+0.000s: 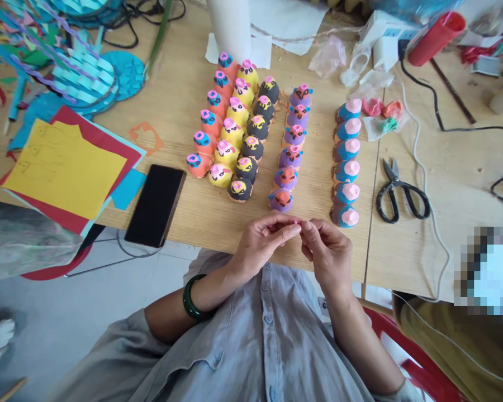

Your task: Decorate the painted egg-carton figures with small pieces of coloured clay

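Observation:
At the table's front edge my left hand and my right hand meet, fingertips pinched together on a tiny bit of pink clay. Most of that bit is hidden by the fingers. Just beyond stands a row of purple clay figures with orange faces and blue ears. Left of it are rows of black figures, yellow figures and orange figures, topped with pink, yellow or blue pieces. To the right runs a row of blue figures with pale pink lumps.
Black-handled scissors lie right of the figures, near a white cable and wrapped clay lumps. A dark phone and stacked coloured paper lie left. A white roll stands behind. Red chair parts show below.

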`<state>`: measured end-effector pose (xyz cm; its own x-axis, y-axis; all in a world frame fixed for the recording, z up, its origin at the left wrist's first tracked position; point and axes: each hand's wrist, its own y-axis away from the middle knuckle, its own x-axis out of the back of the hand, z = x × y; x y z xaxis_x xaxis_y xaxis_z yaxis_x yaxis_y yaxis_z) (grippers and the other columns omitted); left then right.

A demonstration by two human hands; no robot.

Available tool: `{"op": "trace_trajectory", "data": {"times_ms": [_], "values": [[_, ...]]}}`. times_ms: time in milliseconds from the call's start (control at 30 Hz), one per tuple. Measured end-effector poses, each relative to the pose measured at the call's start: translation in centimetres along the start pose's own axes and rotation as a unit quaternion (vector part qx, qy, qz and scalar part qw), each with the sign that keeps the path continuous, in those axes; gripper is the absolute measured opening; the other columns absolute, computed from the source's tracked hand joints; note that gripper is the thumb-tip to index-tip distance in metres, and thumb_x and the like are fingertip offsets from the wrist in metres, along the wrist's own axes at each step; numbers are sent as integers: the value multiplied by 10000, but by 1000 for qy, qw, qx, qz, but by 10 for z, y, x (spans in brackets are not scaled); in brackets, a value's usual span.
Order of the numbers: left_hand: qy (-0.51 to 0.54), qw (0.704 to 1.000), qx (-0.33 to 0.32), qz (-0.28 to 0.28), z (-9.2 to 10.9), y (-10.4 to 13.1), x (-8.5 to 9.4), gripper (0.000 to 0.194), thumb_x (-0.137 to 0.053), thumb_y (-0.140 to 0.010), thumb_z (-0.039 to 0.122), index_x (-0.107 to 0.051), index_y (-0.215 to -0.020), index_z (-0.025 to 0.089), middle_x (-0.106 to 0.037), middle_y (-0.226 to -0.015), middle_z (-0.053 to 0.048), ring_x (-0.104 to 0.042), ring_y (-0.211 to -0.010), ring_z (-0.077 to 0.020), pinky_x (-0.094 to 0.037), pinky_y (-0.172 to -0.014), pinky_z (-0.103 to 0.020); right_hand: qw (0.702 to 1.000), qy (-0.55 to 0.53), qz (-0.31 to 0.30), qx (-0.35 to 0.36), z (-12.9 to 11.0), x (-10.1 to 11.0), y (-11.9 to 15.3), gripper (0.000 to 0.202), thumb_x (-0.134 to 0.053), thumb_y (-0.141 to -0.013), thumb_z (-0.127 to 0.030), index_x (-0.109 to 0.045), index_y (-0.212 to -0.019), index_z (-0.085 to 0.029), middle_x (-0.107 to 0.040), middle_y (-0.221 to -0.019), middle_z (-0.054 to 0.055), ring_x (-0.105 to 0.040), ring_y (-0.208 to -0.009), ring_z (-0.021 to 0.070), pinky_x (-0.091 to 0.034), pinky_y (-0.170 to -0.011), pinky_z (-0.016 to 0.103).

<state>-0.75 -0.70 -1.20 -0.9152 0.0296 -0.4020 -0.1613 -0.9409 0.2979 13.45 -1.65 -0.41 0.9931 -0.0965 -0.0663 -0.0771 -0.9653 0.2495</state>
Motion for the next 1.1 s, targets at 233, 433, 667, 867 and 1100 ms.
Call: {"op": "trace_trajectory", "data": {"times_ms": [233,433,667,867,1100], "values": [[9,1000,11,9,-1,2,3,220,-825,-803,358,-825,-979,226,-687,-766,-1,-477,-609,-65,-375,-541,-205,995,-73,-44,-44,3,-2,1,342,-726,-894,-472,-668,-721,-183,-479,-595,-50,-395,-434,48,-311,-368,181],[11,1000,-5,0,-3,4,5,211,-837,-784,356,-824,-933,207,-644,-735,13,-457,-576,-54,-363,-518,-207,996,-57,-46,-55,0,-6,2,382,-730,-876,-507,-666,-702,-173,-455,-564,-59,-373,-411,41,-291,-345,169],[-23,999,-21,24,0,10,6,173,-829,-782,347,-800,-836,185,-647,-701,17,-451,-545,-49,-359,-497,-202,994,-61,-65,-68,1,-7,9,373,-742,-869,-486,-661,-692,-169,-474,-579,-55,-424,-417,51,-371,-343,171],[-7,1000,-19,6,-1,13,7,258,-858,-745,374,-811,-941,213,-671,-789,6,-524,-606,-67,-405,-534,-206,995,-58,-58,-58,4,-9,14,373,-732,-879,-488,-655,-696,-172,-469,-568,-59,-415,-411,50,-371,-340,168],[-31,999,-6,38,1,16,8,285,-810,-795,446,-794,-847,166,-603,-663,21,-440,-526,-56,-352,-480,-209,998,-21,-46,-46,-1,-10,15,434,-685,-903,-526,-650,-666,-164,-507,-592,-35,-465,-438,64,-415,-350,178]]}}
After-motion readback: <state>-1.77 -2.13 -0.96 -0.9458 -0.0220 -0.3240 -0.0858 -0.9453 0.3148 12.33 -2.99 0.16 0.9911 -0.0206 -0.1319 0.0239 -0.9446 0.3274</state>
